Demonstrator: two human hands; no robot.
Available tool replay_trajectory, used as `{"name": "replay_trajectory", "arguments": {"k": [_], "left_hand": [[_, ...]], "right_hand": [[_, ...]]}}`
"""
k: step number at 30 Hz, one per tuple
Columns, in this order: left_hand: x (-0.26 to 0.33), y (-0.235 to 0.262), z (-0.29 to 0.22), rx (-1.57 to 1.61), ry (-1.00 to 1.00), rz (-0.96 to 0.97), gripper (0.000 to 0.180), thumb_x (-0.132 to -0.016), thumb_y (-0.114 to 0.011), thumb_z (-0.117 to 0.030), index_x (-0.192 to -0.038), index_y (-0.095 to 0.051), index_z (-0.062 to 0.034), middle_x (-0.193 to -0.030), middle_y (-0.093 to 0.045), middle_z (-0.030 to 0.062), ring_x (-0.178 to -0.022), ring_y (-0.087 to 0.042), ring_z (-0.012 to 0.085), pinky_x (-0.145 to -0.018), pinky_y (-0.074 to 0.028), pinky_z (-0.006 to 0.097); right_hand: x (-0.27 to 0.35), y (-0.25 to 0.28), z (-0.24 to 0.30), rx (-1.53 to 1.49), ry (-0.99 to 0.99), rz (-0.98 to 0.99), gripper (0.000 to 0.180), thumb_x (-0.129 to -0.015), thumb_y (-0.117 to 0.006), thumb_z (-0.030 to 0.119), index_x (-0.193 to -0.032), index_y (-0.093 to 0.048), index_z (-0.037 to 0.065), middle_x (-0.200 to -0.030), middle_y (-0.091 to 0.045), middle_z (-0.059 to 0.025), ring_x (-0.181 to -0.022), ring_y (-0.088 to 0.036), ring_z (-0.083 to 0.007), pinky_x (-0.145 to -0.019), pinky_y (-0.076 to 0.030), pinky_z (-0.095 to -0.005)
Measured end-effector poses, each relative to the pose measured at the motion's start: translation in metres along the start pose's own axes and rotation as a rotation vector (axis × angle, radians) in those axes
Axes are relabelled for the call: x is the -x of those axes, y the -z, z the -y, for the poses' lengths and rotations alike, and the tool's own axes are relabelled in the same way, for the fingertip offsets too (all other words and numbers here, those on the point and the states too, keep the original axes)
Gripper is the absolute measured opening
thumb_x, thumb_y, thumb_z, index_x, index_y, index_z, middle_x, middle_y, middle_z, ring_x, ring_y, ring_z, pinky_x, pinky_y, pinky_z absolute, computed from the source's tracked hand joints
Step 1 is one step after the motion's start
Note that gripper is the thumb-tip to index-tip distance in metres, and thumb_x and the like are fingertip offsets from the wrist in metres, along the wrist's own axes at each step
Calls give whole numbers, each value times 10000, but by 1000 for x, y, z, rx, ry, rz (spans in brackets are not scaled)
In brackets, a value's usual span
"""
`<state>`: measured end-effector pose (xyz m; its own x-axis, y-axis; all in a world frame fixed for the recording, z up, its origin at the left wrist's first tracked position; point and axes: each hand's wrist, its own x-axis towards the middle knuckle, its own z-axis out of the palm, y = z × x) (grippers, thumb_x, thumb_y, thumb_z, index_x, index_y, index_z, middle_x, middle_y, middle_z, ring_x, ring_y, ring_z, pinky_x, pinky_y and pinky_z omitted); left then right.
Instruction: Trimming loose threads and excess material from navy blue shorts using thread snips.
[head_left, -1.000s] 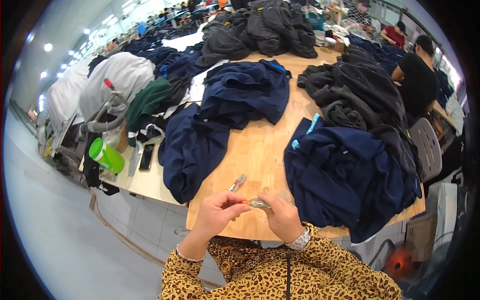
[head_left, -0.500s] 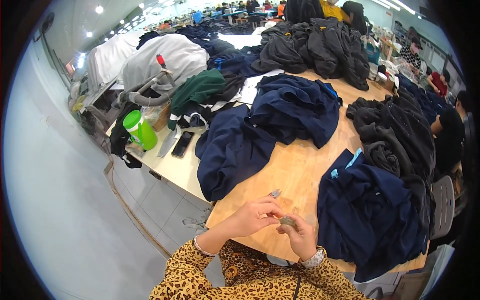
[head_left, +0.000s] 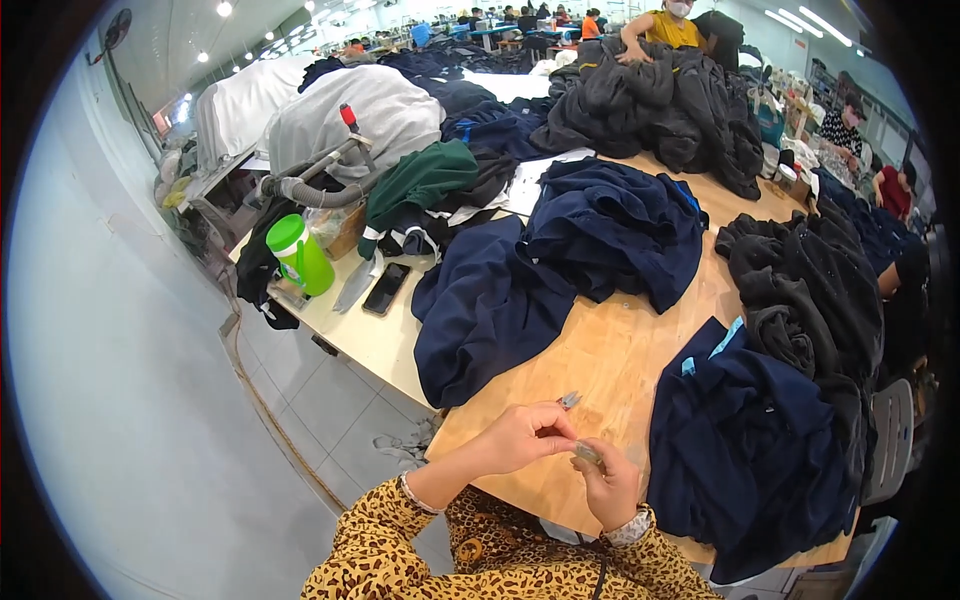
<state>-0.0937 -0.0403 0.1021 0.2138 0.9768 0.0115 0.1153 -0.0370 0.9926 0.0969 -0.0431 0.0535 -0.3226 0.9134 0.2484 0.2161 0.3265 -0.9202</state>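
Wooden table [head_left: 610, 350], heaped navy garments [head_left: 600, 225], black garments [head_left: 800, 290], green jug [head_left: 297, 255], phone [head_left: 385, 288], small clippers [head_left: 569, 400]

Too small to identify: the pale object [head_left: 588, 455] pinched between left hand [head_left: 525, 437] and right hand [head_left: 610, 490], mostly covered by fingertips. Likewise tiny and unclear, the little metal tool [head_left: 570, 400] on the wooden table [head_left: 610, 350]. Far workers at the top blurred; right-edge seated people cut off by the fisheye rim.
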Motion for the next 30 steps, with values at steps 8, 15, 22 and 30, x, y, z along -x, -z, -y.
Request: {"name": "replay_trajectory", "arguments": {"k": [8, 15, 22, 30], "left_hand": [[1, 2, -11, 78, 206, -30, 130, -831, -684, -118, -859, -661, 6, -668, -584, 9, -571, -532, 59, -522, -423, 201], [-10, -6, -10, -203, -335, -41, 212, -832, -694, -175, -924, -665, 14, -682, -572, -6, -604, -523, 45, -530, -421, 201], [-5, 2, -13, -331, -295, 41, 235, -805, -699, -100, -1011, -649, 2, -791, -622, 35, -658, -571, 131, -602, -458, 255], [7, 23, -2, -354, -240, 118, 151, -808, -691, -110, -919, -667, -11, -769, -631, 70, -635, -587, 169, -562, -440, 265]], "right_hand": [[-6, -1, 8, 130, 131, -77, 224, -797, -638, 2, -1016, -591, 6, -854, -630, -158, -736, -638, -287, -614, -499, -319], [-7, 5, 12, 151, 142, -102, 223, -797, -636, -4, -1015, -590, 3, -849, -629, -159, -718, -636, -294, -605, -494, -322], [-3, 8, 7, -53, -30, 27, 223, -821, -622, -10, -1041, -595, -24, -844, -663, -115, -715, -650, -170, -618, -508, -277], [-14, 10, -3, -1049, -685, 486, 472, -883, -563, 22, -1320, -386, 59, -950, -629, -131, -749, -632, -173, -667, -516, -282]]}}
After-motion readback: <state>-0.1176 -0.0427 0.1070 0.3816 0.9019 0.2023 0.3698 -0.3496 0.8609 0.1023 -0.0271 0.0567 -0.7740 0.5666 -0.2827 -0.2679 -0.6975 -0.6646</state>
